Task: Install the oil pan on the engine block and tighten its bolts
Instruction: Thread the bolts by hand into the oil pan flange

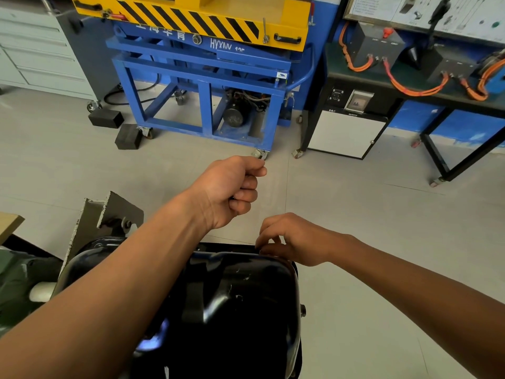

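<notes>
I am holding my left hand point(232, 187) clenched in a fist in the air just past the far end of the glossy black oil pan point(246, 296), and I cannot tell whether anything is lying inside it. I am resting my right hand point(292, 242) at the pan's far rim, fingertips point(262, 243) bunched against the edge; whether they are pinching anything is too small to tell. The pan is sitting belly-up at bottom centre, under my left forearm.
</notes>
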